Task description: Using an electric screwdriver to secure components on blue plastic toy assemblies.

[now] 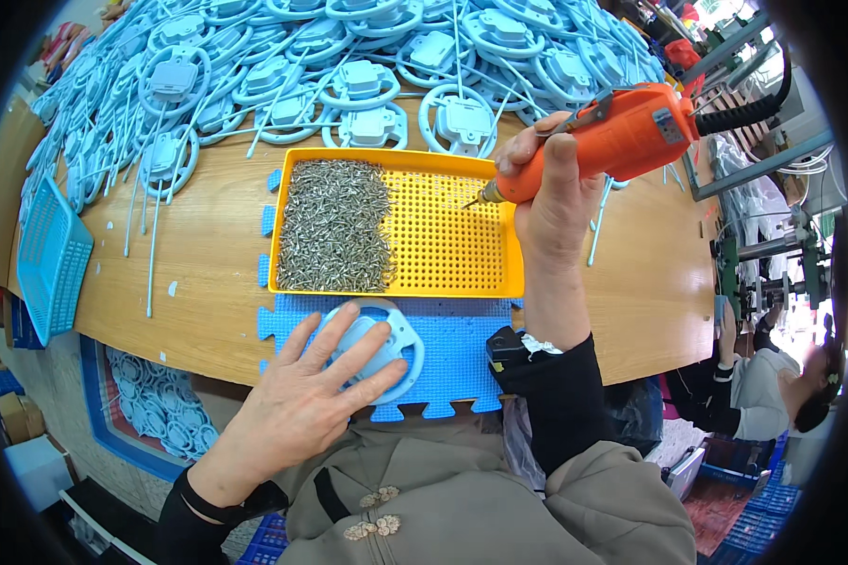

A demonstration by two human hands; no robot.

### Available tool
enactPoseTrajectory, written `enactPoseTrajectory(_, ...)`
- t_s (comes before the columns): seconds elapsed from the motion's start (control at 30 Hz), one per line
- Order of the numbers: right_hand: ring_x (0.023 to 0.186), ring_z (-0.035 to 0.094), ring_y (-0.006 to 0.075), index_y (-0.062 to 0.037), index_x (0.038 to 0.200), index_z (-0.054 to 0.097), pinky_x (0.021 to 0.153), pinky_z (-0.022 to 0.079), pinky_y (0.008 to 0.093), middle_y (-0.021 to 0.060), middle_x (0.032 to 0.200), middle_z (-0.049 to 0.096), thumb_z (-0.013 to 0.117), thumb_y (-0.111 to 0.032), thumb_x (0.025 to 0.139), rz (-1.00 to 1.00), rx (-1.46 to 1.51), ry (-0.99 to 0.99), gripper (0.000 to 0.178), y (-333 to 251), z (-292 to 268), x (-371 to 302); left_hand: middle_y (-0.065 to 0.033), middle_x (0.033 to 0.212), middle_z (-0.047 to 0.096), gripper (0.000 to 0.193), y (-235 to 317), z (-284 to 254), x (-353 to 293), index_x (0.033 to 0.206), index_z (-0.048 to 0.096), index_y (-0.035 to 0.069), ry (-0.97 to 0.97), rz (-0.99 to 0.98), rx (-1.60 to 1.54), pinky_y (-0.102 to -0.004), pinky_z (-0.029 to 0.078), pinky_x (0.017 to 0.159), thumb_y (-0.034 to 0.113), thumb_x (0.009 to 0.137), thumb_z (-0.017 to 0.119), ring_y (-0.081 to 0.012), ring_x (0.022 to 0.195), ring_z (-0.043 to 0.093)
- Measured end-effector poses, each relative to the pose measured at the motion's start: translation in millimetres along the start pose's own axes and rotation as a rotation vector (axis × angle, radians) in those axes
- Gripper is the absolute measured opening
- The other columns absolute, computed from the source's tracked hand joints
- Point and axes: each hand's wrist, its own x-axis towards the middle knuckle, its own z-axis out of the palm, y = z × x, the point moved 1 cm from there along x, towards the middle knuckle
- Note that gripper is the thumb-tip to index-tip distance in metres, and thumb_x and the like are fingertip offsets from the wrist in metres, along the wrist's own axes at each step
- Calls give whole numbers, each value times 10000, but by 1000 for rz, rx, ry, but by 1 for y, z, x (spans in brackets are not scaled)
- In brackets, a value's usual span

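While the left hand (297,411), fingers (359,354) apart, rested on the wheel (404,339) atop the mat (462,348), the right hand (561,202) clamped the driver (622,137) over the tray (448,245); pickup seemed underway, requiring bit (472,201) alignment with screws (334,226), contact unclear.

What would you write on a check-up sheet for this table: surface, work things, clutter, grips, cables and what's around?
Surface: wooden table with a blue foam mat.
Work things: light-blue ring-shaped piece on the mat; yellow tray with small metal screws heaped in its left part; orange power screwdriver.
Clutter: big pile of blue pieces along the far side; pale scraps at left.
Grips: left grip spread over the ring-shaped piece; right grip closed around the screwdriver.
Cables: black coiled cable at the screwdriver's back end.
Surroundings: blue basket at left; bin holding more pieces, lower left; another person at right.
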Motion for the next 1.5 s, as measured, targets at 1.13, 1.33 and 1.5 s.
enactPoseTrajectory(1.13,588,530,161,-42,1046,465,539,451,302,51,718,527,674,-571,803,283,66,-342,618,-69,70,-80,-111,1139,480,652,25,45,10,1103,519,60,526,-512,-19,-575,247,1008,311,583,821,-309,1098,463)
enactPoseTrajectory(1.33,607,523,136,-9,1064,480,522,414,259,81,710,544,730,-118,781,291,331,-287,393,-59,78,-85,-102,1143,466,636,23,46,9,1090,517,67,522,-518,-33,-603,248,1000,318,591,820,-308,1105,454)
enactPoseTrajectory(1.5,558,527,159,-45,1010,463,508,456,300,50,685,519,675,-572,802,301,9,-325,605,-66,80,-81,-106,1141,461,636,20,46,10,1092,518,65,503,-528,-46,-604,247,998,322,596,820,-307,1103,453)
